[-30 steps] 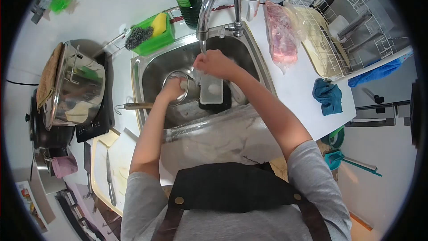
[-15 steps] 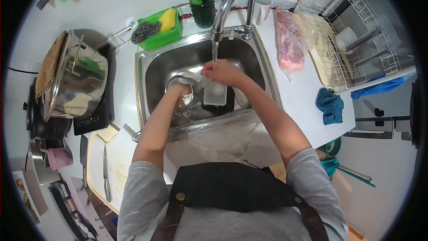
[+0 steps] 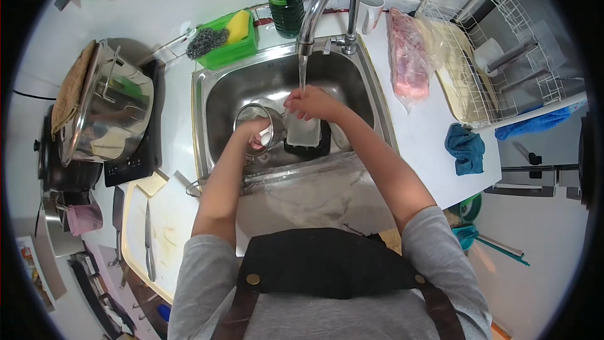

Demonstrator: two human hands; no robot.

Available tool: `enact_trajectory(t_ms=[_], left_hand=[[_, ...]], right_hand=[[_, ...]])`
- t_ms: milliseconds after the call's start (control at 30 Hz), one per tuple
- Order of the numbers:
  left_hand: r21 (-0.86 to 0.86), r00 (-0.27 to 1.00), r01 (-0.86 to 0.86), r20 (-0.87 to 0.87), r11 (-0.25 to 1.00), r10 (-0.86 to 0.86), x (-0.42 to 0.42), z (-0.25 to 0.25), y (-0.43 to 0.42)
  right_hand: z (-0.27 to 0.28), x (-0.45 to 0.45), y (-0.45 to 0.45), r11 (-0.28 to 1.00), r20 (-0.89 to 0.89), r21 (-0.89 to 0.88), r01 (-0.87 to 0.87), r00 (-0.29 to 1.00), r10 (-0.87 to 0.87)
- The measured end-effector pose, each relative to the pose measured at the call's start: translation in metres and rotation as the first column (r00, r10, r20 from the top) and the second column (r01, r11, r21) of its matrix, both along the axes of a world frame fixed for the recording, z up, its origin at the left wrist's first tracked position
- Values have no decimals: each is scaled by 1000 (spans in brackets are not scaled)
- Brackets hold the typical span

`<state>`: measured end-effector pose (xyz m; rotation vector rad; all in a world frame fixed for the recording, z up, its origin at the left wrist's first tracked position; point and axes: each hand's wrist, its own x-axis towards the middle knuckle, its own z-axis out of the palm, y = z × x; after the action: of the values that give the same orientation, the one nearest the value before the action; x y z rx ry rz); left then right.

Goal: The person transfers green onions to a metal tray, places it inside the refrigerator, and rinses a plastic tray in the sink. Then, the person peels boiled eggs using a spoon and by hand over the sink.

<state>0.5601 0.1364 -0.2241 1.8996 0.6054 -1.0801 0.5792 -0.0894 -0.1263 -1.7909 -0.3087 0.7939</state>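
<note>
My left hand [image 3: 253, 132] reaches into a round, metal-rimmed vessel [image 3: 275, 115] tipped over in the sink. Its fingers are curled around something pale there; what it is I cannot make out. Under the running tap [image 3: 306, 44], my right hand [image 3: 313, 102] has its fingers closed at the upper end of a small translucent plastic container [image 3: 304, 133]. Water falls onto the fingers and container. A black tray-like piece [image 3: 324, 141] lies beneath the container. Both hands are within the steel sink [image 3: 217, 94].
Behind the sink stand a green caddy [image 3: 234, 56] with a yellow sponge and steel scourer, and a bottle of green liquid [image 3: 284, 0]. At right lie bagged meat [image 3: 409, 56], a wire rack [image 3: 503, 44] and a teal cloth [image 3: 465, 148]. A knife [image 3: 150, 239] and large pot [image 3: 116, 107] are left.
My left hand and the round vessel have shifted slightly, and the pale thing by its fingers shows more. My right hand stays under the water with the container, its fingers slightly rearranged.
</note>
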Motion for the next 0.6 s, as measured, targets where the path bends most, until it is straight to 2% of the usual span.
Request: enact_trajectory(t_ms=[67, 167, 267, 333, 400, 467, 600], left_hand=[[-5, 1000, 5, 18, 1000, -5, -3, -7, 0], [107, 998, -28, 54, 994, 22, -12, 6, -12], [10, 990, -30, 142, 1000, 28, -10, -33, 3], [-82, 969, -185, 153, 979, 196, -20, -8, -7], [-153, 954, -268, 97, 951, 285, -21, -2, -9], [-199, 953, -299, -13, 933, 303, -13, -12, 2], [-204, 951, -300, 14, 932, 309, -19, 11, -4]], right_hand=[[-1, 1, 0, 1000, -40, 24, 15, 999, -14], [0, -1, 2, 1000, -62, 21, 16, 998, -14], [4, -2, 5, 1000, -36, 25, 6, 999, -5], [7, -3, 6, 999, -40, 35, 21, 999, -20], [8, -2, 5, 1000, -26, 29, 0, 1000, 1], [8, -1, 6, 1000, -27, 13, -12, 1000, 12], [15, -3, 12, 1000, -49, 14, -26, 998, 27]])
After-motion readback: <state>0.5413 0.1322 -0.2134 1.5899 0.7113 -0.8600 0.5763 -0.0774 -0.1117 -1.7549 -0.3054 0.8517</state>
